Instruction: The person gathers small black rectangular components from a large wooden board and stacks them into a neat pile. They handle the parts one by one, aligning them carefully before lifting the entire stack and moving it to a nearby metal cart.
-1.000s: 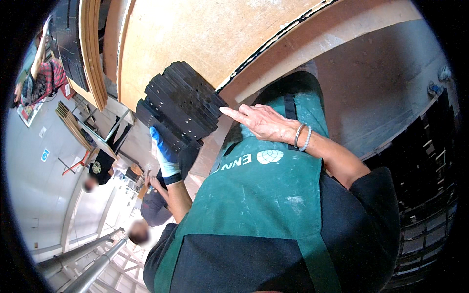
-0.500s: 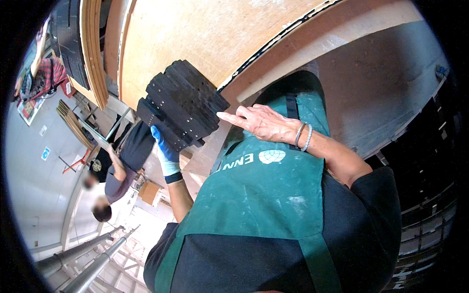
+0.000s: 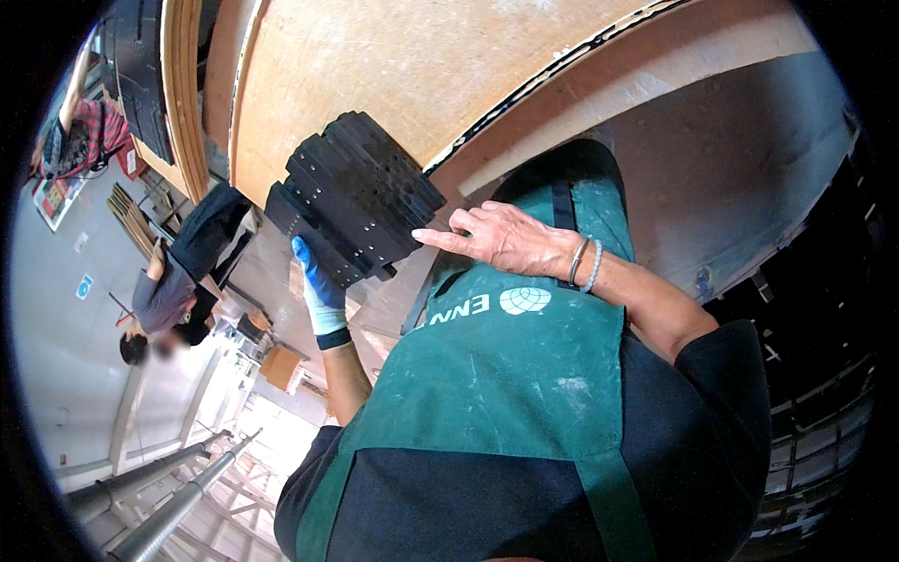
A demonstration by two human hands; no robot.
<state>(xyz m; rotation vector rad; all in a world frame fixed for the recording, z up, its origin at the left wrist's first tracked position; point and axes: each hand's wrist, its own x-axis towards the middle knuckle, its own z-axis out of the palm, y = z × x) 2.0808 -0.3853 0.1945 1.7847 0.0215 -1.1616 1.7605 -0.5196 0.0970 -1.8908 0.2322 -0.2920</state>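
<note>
A bundle of flat black strips [image 3: 361, 201], dotted with small holes or bright spots, rests partly over the near edge of a wooden board. My left hand [image 3: 321, 286], in a blue and white glove, supports it from the near left side, thumb up along the strips; its other fingers are hidden beneath. Bare, with two bracelets at the wrist, my right hand [image 3: 510, 239] is at the bundle's right end. Its index finger stretches out with the tip at the strip ends, touching or very close. Nothing is held in it, and the other fingers are loosely bent.
The wooden board [image 3: 375, 66] spreads across the top, with a dark jagged edge. Stacked boards [image 3: 183, 112] stand at the upper left. Two people [image 3: 173, 290] are close together at the left, and another person's checked sleeve [image 3: 98, 136] shows beyond. Metal pipes [image 3: 192, 496] run at lower left.
My right index fingertip has shifted slightly down and left along the strip ends. The bundle and left hand barely moved. The people at the left have moved farther off.
</note>
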